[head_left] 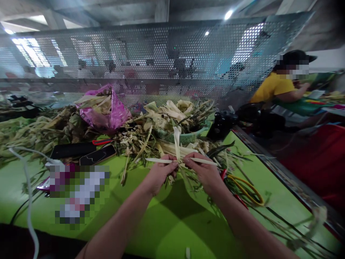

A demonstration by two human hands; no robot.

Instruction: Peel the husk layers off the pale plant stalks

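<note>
Over the near middle of the green table, my left hand [163, 173] and my right hand [202, 172] meet with fingertips pinched together. Between them they grip pale corn husk strips [176, 142]: one piece stands upright from the meeting point, while narrow ends stick out sideways past each hand. The join itself is partly hidden by my fingers. Just beyond lies a heap of dry husks [178, 109] in a green basket [185, 137]. Loose stalks and scraps lie around and under my hands.
A pink plastic bag [120, 111] of husks stands back left, near dark phones [98, 154]. A white cable [27, 187] crosses the left side. Red-handled tools and a yellow loop [253, 190] lie right. A perforated screen [151, 54] rises behind; a person in yellow [272, 88] sits right.
</note>
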